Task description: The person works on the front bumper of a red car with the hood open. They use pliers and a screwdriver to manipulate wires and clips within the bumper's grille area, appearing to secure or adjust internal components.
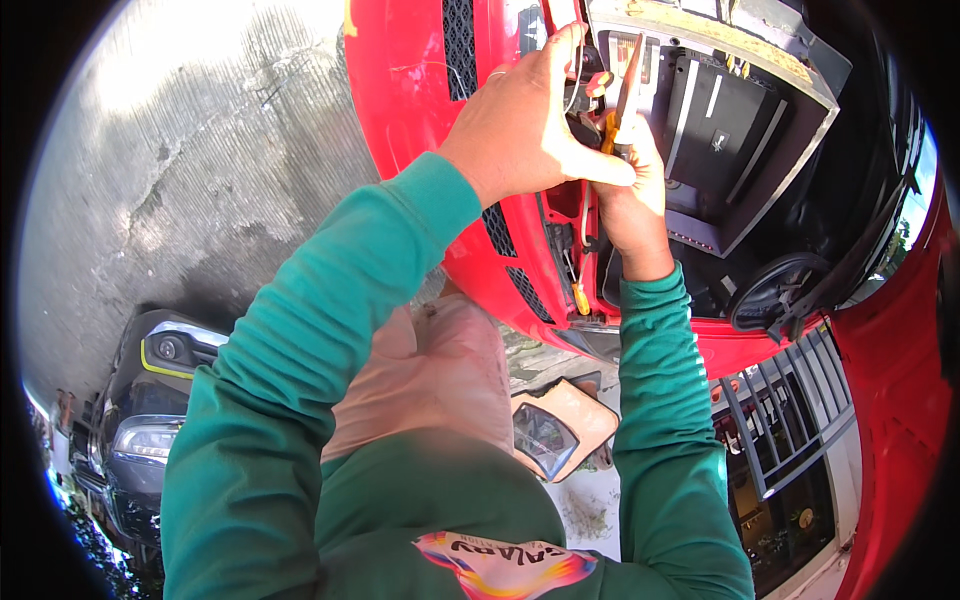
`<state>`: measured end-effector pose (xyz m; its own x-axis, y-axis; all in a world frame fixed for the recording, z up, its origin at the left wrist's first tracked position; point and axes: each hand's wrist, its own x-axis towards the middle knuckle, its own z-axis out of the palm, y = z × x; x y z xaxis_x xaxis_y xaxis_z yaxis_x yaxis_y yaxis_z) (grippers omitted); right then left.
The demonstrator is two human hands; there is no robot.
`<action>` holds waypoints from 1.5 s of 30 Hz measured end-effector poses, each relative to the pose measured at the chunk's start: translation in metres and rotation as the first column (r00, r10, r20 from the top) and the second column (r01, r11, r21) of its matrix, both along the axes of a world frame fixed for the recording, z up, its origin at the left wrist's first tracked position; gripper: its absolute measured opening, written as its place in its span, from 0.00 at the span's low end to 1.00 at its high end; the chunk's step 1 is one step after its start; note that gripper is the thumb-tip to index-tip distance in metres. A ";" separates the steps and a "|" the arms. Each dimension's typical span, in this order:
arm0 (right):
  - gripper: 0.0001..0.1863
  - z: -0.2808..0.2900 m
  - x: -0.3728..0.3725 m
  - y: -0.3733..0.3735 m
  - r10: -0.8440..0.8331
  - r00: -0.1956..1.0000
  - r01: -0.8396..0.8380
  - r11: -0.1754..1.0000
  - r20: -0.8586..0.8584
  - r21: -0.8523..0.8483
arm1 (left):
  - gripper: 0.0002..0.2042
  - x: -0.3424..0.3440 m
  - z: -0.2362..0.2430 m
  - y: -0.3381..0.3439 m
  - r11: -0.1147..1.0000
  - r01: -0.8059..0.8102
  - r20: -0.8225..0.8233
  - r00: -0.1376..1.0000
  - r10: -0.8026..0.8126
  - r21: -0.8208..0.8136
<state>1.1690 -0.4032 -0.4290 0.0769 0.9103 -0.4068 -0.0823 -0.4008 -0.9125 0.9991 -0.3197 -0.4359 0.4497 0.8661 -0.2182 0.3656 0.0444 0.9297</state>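
Note:
My left hand [525,125] is raised over the edge of a red car body [415,110], its thumb and index finger spread wide. A thin pale wire [577,85] runs past its fingertips; whether they touch it I cannot tell. The left thumb reaches across to my right hand [637,195]. Closed in my right hand is a tool with a long brownish pointed end [630,85] and a yellow-and-black grip [608,132]; its kind is unclear. Below the hands, a yellow-handled screwdriver [580,297] lies in the gap along the car's edge beside a pale cable [584,215].
A grey-framed box with a dark panel [715,135] fills the open bay, with a round black part [780,290] near it. At right rises a raised red lid [900,420]. A tan panel [590,415] lies by my legs. A dark vehicle [150,430] stands at left on concrete [200,180].

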 end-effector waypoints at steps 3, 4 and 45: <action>0.17 -0.005 0.002 -0.008 0.067 0.997 -0.067 0.998 0.027 0.005 | 0.66 0.002 -0.003 -0.023 0.994 -0.060 -0.108 0.992 0.070 0.092; 0.16 -0.003 -0.001 -0.009 0.065 0.998 -0.065 0.998 0.004 0.003 | 0.66 0.001 -0.001 -0.030 0.990 -0.068 -0.137 0.987 0.085 0.126; 0.18 0.007 -0.050 -0.267 -0.707 0.552 0.831 0.509 0.441 -0.224 | 0.25 -0.046 0.044 0.056 0.898 0.419 -0.700 0.682 -0.212 0.136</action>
<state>1.1186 -0.6701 -0.4219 0.8258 0.2094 -0.5236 -0.3184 -0.5932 -0.7394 0.9532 -0.2633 -0.3918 0.5387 0.7664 -0.3500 0.8254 -0.3968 0.4015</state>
